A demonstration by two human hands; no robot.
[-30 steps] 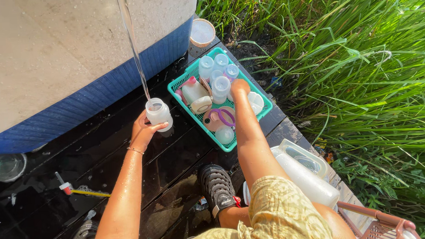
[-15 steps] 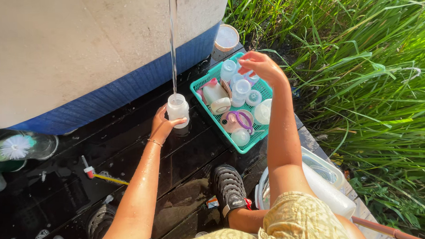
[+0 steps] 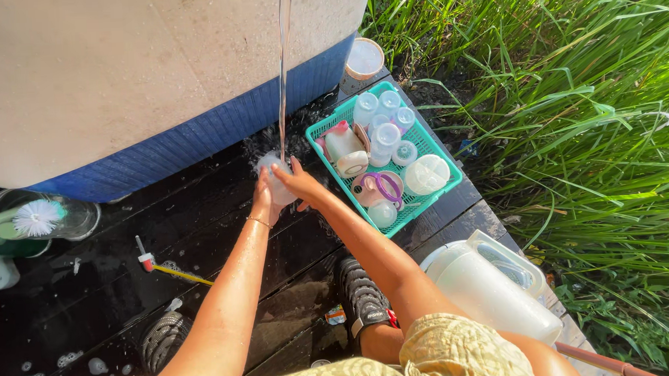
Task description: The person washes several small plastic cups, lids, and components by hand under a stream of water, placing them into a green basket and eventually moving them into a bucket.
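Head view: small white bottle (image 3: 275, 174) under a falling water stream (image 3: 284, 70), clasped between left hand (image 3: 266, 201) at 7 o'clock and right hand (image 3: 301, 183) at 4 o'clock, both curled on it. Teal basket (image 3: 432, 193) of bottles at 3 o'clock, just beside; white jug (image 3: 482, 290) at 5 o'clock; bottle brush (image 3: 36, 217) at 9 o'clock, well apart.

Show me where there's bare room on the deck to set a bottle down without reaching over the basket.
Bare dark planks lie between the left hand and the small yellow-handled brush, and nearer, between that brush and the black sandal. Crowded: the green basket is packed with bottles, the white jug fills the right edge, and a glass bowl with a bottle brush takes the far left.
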